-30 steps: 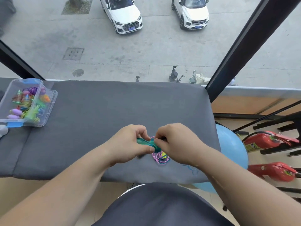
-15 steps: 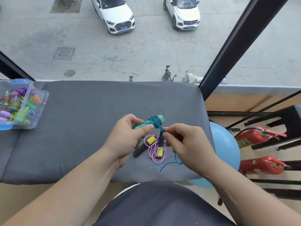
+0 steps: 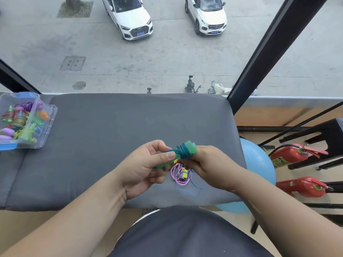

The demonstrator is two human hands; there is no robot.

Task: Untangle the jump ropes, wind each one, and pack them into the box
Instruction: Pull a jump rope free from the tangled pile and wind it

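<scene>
Green handle between both hands

Green handle, blue cord wound on, raised at centre. Pink rope heaped at its 6 o'clock. Clear box, part-filled, far 9 o'clock.

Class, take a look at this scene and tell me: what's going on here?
A person at a grey cushion holds a green handle in both hands. The left hand grips its near end, thumb on top; the right hand holds the far end, where blue cord is wound in coils. The cord's loose tail trails onto the cushion. A pink rope with yellow handles lies bunched under the hands, not yet packed. The clear box at far left holds several colourful ropes.
</scene>
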